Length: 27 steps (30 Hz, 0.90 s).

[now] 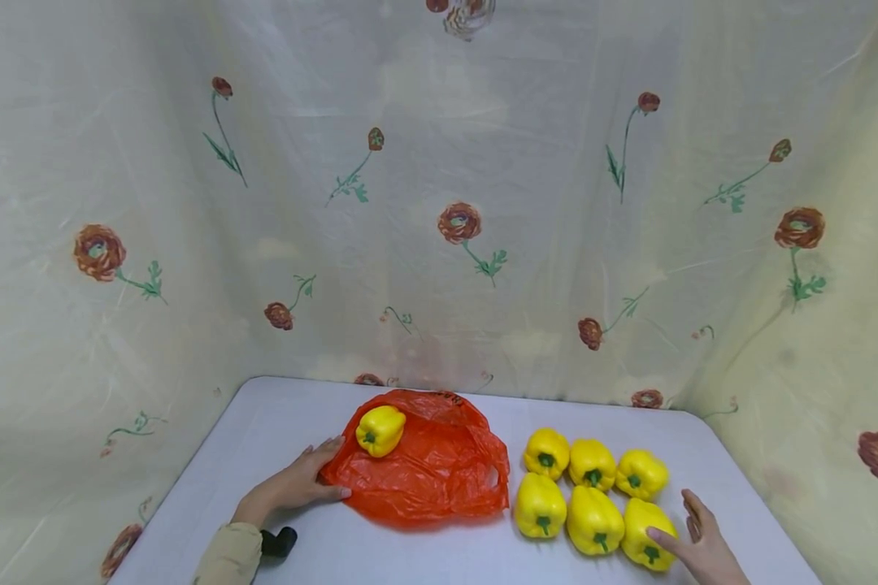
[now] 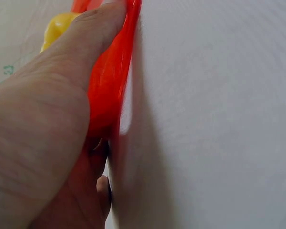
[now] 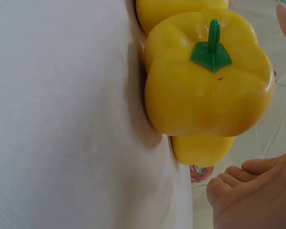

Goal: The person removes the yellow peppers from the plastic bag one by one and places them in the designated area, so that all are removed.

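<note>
A red plastic bag (image 1: 439, 475) lies spread on the table with one yellow bell pepper (image 1: 380, 431) on its left part. At the bag's left edge is my left hand (image 1: 303, 479), its thumb along the near side and its fingers on the far side. In the left wrist view the thumb lies against the red plastic. My right hand (image 1: 702, 543) is spread beside the front right bell pepper (image 1: 649, 536), thumb toward it and fingers apart from it. That pepper's green stem (image 3: 213, 47) faces the camera in the right wrist view.
To the right of the bag, more yellow bell peppers (image 1: 593, 463) sit close together in two rows of three. A black device (image 1: 278, 543) is at my left wrist. Flower-printed curtains (image 1: 483, 309) close off the back and sides of the white table (image 1: 410, 561).
</note>
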Tool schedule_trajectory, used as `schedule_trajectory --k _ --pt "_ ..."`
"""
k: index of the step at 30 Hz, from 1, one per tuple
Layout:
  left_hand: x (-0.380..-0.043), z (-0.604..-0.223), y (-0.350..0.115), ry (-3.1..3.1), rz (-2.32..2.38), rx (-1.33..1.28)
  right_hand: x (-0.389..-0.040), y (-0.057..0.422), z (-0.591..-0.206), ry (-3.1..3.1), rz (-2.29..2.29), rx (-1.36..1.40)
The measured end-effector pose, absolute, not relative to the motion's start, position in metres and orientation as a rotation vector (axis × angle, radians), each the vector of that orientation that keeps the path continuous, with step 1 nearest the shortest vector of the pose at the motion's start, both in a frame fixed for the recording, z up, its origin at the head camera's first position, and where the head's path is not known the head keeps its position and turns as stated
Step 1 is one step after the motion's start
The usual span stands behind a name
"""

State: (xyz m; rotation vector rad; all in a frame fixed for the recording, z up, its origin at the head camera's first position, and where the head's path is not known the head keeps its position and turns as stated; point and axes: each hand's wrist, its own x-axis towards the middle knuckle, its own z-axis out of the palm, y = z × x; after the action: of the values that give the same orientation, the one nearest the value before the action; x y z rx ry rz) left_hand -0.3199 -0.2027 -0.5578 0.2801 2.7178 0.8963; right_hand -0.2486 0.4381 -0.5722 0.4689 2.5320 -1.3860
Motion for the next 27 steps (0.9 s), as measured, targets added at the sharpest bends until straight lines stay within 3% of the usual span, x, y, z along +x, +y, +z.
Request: schedule_trajectory --k 13,27 --pt "-0.318 -0.557 -0.202 2.721 0.887 0.250 -0.233 0.402 -0.518 2.581 -1.358 0.340" --pt "-0.317 -0.555 -0.201 2.715 0.884 0.241 -0.246 0.372 -0.487 2.692 -1.348 0.166"
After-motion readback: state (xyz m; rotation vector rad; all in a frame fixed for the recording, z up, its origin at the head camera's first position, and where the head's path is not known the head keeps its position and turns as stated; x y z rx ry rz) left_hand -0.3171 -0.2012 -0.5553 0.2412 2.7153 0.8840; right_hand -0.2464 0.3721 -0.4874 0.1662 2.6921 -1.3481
